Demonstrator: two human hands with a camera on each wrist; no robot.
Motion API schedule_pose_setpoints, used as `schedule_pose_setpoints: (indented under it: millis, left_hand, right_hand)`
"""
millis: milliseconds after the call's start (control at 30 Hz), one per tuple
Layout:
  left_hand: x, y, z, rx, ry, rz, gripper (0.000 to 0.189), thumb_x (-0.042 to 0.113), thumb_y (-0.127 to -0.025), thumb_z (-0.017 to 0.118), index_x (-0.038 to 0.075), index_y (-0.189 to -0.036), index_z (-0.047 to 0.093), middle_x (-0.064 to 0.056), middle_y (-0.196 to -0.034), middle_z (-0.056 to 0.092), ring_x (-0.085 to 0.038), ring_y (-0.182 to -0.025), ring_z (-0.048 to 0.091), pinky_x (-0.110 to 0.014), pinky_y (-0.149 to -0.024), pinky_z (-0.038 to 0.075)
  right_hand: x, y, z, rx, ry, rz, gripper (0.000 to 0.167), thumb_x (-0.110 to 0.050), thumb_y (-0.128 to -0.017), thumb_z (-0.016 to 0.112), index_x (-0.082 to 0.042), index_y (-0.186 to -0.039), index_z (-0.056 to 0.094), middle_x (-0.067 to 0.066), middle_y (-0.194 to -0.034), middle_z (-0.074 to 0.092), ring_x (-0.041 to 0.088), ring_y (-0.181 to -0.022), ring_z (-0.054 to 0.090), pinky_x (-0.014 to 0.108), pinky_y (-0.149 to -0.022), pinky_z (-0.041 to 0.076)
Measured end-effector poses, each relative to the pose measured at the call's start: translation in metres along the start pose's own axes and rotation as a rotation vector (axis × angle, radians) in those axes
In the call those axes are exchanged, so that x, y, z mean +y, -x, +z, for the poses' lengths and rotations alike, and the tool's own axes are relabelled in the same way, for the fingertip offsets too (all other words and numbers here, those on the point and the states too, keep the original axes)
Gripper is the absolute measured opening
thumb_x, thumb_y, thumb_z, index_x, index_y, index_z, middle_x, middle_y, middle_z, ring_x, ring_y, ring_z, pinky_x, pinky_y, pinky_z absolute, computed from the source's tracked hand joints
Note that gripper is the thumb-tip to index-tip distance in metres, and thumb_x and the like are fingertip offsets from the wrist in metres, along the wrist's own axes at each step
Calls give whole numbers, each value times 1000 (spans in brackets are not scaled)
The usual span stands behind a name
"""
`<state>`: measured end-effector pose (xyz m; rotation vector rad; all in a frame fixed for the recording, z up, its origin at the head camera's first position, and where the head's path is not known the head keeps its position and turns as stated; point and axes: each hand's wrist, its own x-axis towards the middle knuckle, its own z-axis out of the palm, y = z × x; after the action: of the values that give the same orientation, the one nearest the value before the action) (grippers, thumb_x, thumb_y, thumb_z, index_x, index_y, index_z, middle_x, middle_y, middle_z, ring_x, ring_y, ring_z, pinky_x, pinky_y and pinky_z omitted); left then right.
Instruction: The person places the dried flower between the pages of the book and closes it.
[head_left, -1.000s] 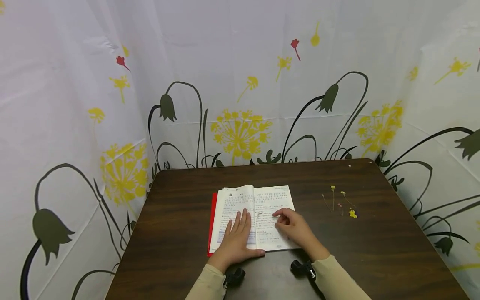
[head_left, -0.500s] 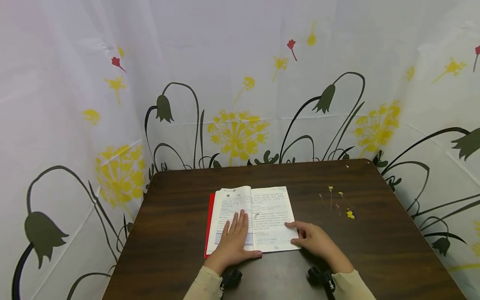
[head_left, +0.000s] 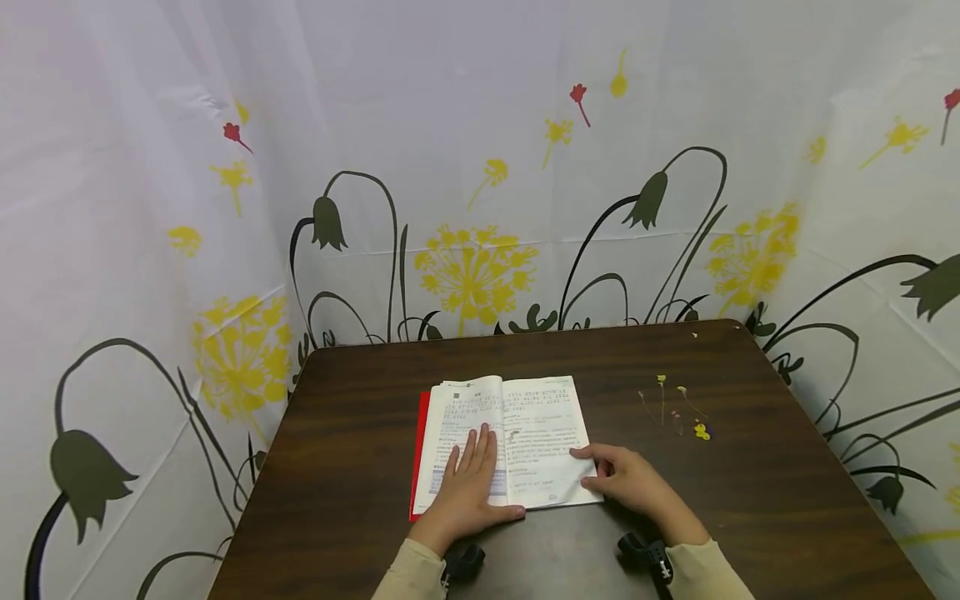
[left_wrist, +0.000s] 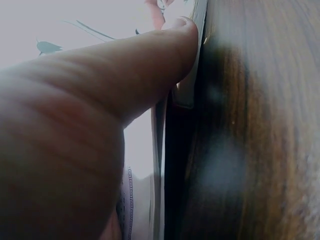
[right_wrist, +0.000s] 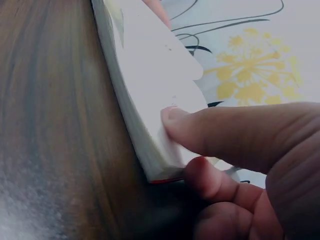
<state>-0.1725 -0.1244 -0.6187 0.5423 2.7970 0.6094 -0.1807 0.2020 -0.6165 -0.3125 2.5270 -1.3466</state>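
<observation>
An open book point(head_left: 536, 417) with printed pages and a red cover lies on the brown table. My left hand point(head_left: 468, 492) rests on its left page with the fingers spread, the thumb reaching along the lower edge past the spine. In the left wrist view the thumb point(left_wrist: 150, 60) lies over the lower page edges. My right hand point(head_left: 637, 483) holds the book's right edge near the lower corner. Seen from the right wrist, its thumb point(right_wrist: 185, 125) lies on the page, with curled fingers point(right_wrist: 215, 182) against the book's side. Some fingertips there are hidden.
Several small dried flowers lie right of the book, among them a yellow one point(head_left: 701, 431) and a thin-stemmed one point(head_left: 662, 396). Tiny pale bits point(head_left: 695, 335) lie near the table's far edge. A white curtain point(head_left: 465, 167) with printed flowers hangs behind the table.
My right hand has moved right across the page to the book's right edge, then stayed there. The left hand has kept its place on the left page.
</observation>
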Motion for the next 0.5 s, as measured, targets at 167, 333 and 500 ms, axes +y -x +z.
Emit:
schedule_pose_setpoints:
  millis: [167,333,500]
  left_hand:
    - [1,1,1,14,18,17,138,83,-82,74,6,-176,7,-11,-186,-1,-36,-173,-1,-67,-136,6]
    - [2,3,-1,16,20,13,137,81,-83,76,6,-175,9,-12,-186,0,-37,-173,0,-67,-136,7]
    - [1,3,-3,14,13,16,137,81,-83,75,6,-176,8,-12,-186,-1,-37,-173,-1,-66,-136,6]
  right_hand:
    - [-1,-2,3,79,29,12,32,-30,-92,88,-29,-124,83,-5,-71,58,8,-60,48,24,-55,38]
    - [6,-3,9,157,31,-60,23,-28,-91,89,-32,-114,85,-5,-78,58,6,-67,50,24,-60,42]
    - [12,-2,16,254,-7,-224,21,-21,-91,90,-29,-110,85,-2,-91,61,8,-72,49,25,-61,45]
